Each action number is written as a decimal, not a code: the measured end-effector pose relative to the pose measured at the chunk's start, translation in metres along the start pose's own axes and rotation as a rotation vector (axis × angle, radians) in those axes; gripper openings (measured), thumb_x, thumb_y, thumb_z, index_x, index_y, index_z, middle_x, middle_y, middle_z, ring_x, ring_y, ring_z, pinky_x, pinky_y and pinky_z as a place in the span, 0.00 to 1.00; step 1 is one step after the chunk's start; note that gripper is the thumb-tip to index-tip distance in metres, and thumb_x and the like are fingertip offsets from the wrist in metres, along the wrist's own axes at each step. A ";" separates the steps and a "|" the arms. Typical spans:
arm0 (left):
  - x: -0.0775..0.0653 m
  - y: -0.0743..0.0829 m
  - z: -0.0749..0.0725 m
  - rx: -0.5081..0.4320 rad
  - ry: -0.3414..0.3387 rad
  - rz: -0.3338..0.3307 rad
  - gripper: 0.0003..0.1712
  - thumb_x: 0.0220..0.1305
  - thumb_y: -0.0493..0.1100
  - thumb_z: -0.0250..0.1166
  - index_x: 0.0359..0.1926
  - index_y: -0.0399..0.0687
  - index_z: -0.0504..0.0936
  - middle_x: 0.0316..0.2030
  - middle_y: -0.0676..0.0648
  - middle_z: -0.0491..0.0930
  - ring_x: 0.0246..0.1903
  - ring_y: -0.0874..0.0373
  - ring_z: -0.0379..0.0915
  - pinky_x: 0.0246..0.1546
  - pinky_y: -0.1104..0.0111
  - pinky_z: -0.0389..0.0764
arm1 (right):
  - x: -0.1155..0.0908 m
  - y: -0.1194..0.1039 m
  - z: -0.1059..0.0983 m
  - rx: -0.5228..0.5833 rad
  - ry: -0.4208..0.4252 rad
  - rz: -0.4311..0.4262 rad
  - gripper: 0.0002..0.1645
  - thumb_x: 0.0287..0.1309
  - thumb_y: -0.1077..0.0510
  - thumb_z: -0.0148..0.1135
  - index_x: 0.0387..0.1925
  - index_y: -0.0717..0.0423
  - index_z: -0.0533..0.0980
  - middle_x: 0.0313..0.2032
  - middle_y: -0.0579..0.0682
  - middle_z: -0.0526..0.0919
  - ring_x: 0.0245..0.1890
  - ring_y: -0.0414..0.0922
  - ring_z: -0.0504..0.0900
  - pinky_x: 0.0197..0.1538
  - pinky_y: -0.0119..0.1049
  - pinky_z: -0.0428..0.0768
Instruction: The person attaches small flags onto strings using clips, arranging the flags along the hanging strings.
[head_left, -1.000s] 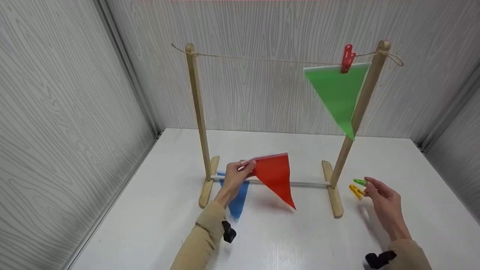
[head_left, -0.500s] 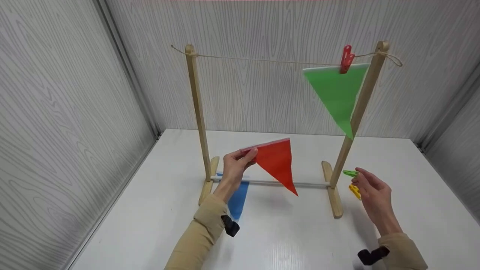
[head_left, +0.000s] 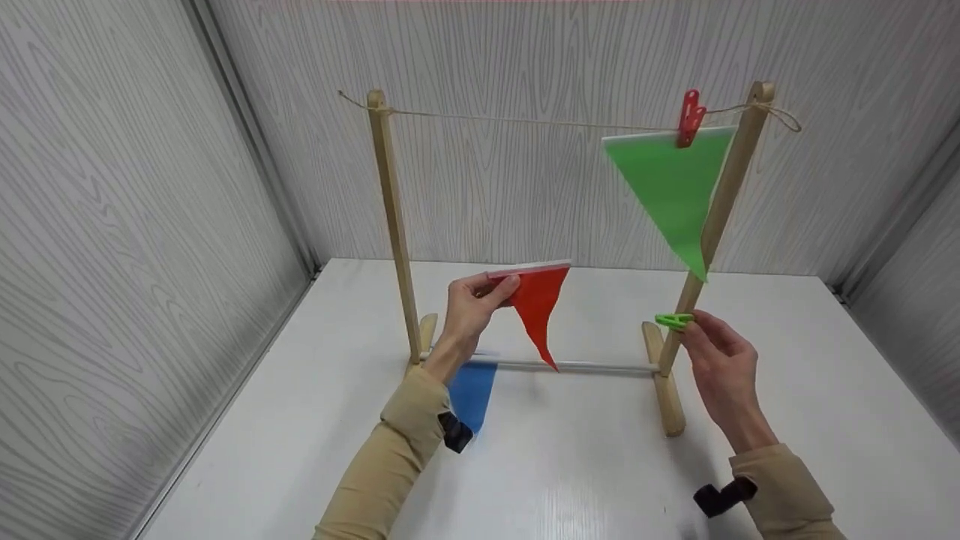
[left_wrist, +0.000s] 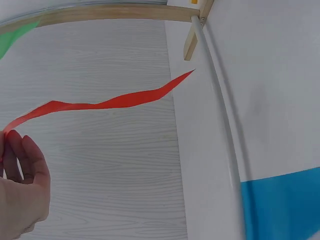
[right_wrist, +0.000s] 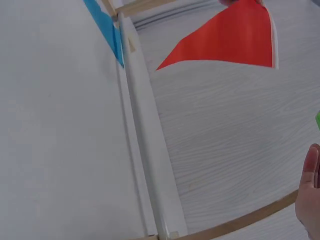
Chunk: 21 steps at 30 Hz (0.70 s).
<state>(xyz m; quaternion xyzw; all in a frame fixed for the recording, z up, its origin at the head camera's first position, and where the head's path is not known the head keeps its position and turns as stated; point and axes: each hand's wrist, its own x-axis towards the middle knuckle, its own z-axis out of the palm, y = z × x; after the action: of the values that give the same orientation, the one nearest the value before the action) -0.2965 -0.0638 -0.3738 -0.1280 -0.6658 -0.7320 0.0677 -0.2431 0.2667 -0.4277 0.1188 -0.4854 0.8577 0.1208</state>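
My left hand pinches a red triangular flag by the left end of its white-edged top. The flag hangs above the stand's low bar, point down and a little twisted. Between thumb and fingertips, my right hand holds a green clothespin in front of the right post. Higher up, a red clothespin fastens a green flag to the string. Partly covered by my left forearm, a blue flag lies on the table. In the left wrist view the red flag appears nearly edge-on.
Two wooden posts, left and right, carry the string, joined below by a white bar. A sliver of a yellow thing shows in the left wrist view. Wood-grain panels enclose the white table.
My left hand has raised the red flag, which now looks narrower. Carrying the green clothespin, my right hand has moved up and left and now hides the yellow clothespin.
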 end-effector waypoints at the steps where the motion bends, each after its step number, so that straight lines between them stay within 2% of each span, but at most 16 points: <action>1: 0.001 0.003 0.000 0.018 -0.004 0.018 0.16 0.68 0.40 0.66 0.53 0.35 0.84 0.44 0.40 0.88 0.41 0.57 0.85 0.51 0.63 0.86 | 0.002 0.000 0.005 0.013 -0.008 -0.015 0.14 0.70 0.69 0.53 0.53 0.63 0.79 0.47 0.50 0.85 0.49 0.40 0.86 0.59 0.29 0.81; 4: 0.003 0.013 0.003 0.049 -0.012 0.072 0.16 0.68 0.39 0.66 0.53 0.35 0.84 0.44 0.39 0.88 0.42 0.55 0.85 0.52 0.62 0.86 | 0.007 -0.001 0.019 0.030 -0.026 -0.055 0.15 0.70 0.71 0.52 0.52 0.63 0.80 0.46 0.51 0.85 0.47 0.41 0.87 0.57 0.30 0.82; 7: 0.006 0.021 0.006 0.031 -0.006 0.101 0.17 0.68 0.39 0.66 0.54 0.35 0.84 0.45 0.39 0.88 0.43 0.55 0.85 0.52 0.62 0.86 | 0.012 -0.003 0.033 0.034 -0.003 -0.087 0.15 0.69 0.72 0.53 0.50 0.62 0.81 0.45 0.51 0.85 0.45 0.41 0.87 0.54 0.30 0.84; 13: 0.011 0.036 0.016 -0.075 -0.013 0.117 0.17 0.70 0.38 0.63 0.55 0.33 0.82 0.46 0.37 0.86 0.44 0.54 0.85 0.54 0.61 0.85 | 0.021 -0.008 0.062 0.154 0.069 -0.138 0.13 0.65 0.73 0.58 0.48 0.65 0.82 0.45 0.54 0.82 0.43 0.44 0.87 0.50 0.31 0.85; 17: 0.013 0.047 0.020 -0.143 -0.024 0.118 0.17 0.71 0.37 0.61 0.57 0.32 0.81 0.50 0.36 0.85 0.47 0.52 0.85 0.57 0.59 0.83 | 0.027 -0.012 0.082 0.216 0.047 -0.193 0.12 0.64 0.73 0.60 0.48 0.68 0.81 0.45 0.56 0.81 0.43 0.45 0.86 0.48 0.32 0.86; 21: 0.015 0.056 0.024 -0.211 -0.038 0.122 0.17 0.72 0.37 0.60 0.57 0.32 0.80 0.50 0.38 0.84 0.49 0.51 0.83 0.59 0.57 0.82 | 0.034 -0.018 0.101 0.230 0.019 -0.245 0.13 0.63 0.72 0.62 0.48 0.69 0.81 0.47 0.58 0.81 0.42 0.46 0.85 0.47 0.32 0.85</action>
<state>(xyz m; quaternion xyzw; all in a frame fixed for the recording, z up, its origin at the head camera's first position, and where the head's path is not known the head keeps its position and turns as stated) -0.2934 -0.0449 -0.3145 -0.1888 -0.5771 -0.7900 0.0856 -0.2609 0.1919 -0.3513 0.1819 -0.3649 0.8875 0.2147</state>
